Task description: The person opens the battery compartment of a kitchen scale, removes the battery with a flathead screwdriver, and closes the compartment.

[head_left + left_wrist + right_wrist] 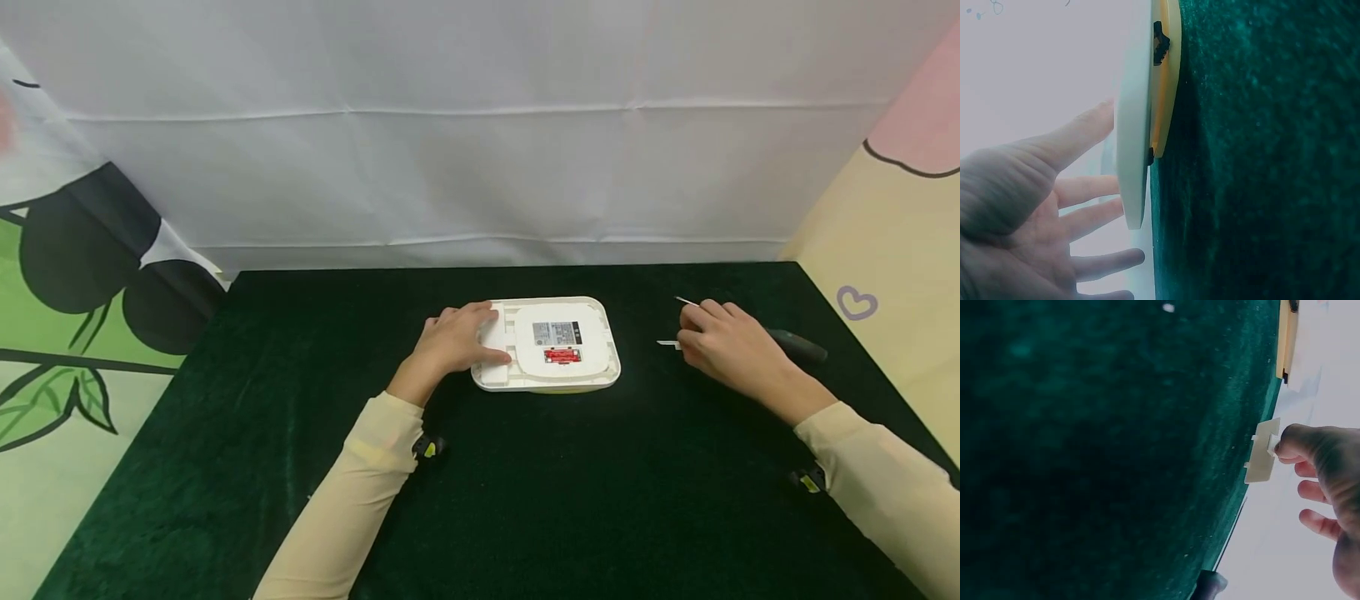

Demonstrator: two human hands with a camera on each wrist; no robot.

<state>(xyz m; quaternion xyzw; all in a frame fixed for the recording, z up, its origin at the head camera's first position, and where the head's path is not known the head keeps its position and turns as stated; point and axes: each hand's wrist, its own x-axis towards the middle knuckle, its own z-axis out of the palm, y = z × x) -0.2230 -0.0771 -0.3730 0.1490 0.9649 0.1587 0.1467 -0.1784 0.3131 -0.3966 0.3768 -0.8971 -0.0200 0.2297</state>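
A white plastic device [555,383] lies underside up, showing a printed label [557,333] and red batteries [562,356] in a recess. My left hand [453,340] rests on its left end, fingers spread and fairly straight. In the left wrist view the thumb touches the white casing [1132,125], with a yellow part [1172,69] below. To the right of the device, my right hand [723,346] pinches a small white battery cover [1262,453] with little tabs along one edge. A screwdriver [798,344] with a dark handle lies by that hand, which partly hides its shaft.
Dark green cloth [600,483] covers the table. A white curtain [480,183] hangs behind its back edge, and printed panels [885,333] flank the sides. A small white speck [1168,308] shows on the cloth in the right wrist view.
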